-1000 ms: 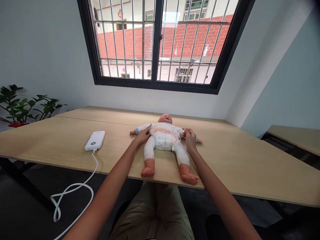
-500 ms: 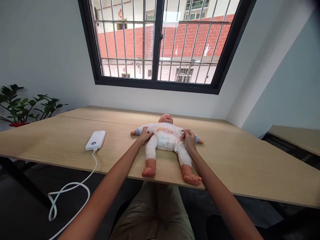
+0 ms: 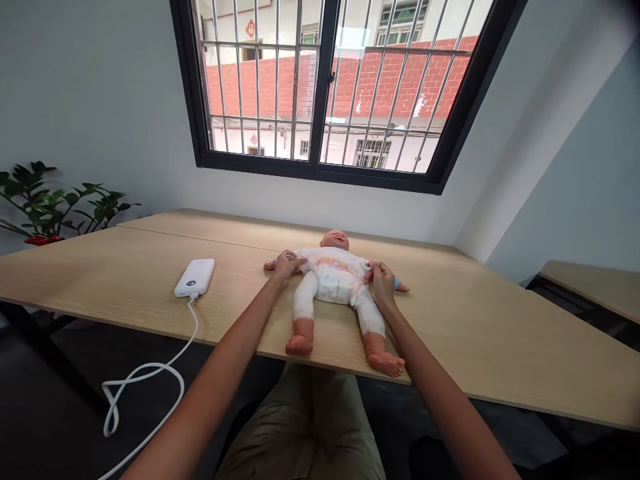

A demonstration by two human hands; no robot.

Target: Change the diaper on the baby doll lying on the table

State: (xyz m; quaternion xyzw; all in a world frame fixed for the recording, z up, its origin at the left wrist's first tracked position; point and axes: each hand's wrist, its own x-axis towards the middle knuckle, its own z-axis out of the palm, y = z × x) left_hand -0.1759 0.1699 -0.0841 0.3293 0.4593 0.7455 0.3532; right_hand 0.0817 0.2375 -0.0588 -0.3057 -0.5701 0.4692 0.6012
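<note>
A baby doll (image 3: 303, 303) lies face up on the wooden table, its head toward the window and its bare feet at the front edge. It has white clothing with blue cuffs, and a white diaper (image 3: 336, 285) with a coloured print around its hips. My left hand (image 3: 288, 265) is closed at the diaper's left side, its fingertips pinching the waist edge. On the opposite side, my right hand (image 3: 383, 283) pinches the diaper's right edge between thumb and fingers. The doll's left-side arm is partly hidden behind my left hand.
On the wooden table (image 3: 465, 333), a white power bank (image 3: 195, 277) lies to the left. Its white cable (image 3: 195, 325) hangs over the front edge in a loop. A potted plant (image 3: 55, 207) stands far left. Beyond the table is a barred window (image 3: 320, 175); another tabletop (image 3: 595, 283) is at right.
My left hand has shifted slightly up and outward at the diaper's side. My right hand keeps its pinch. The camera view has tilted a little; the doll lies as before.
</note>
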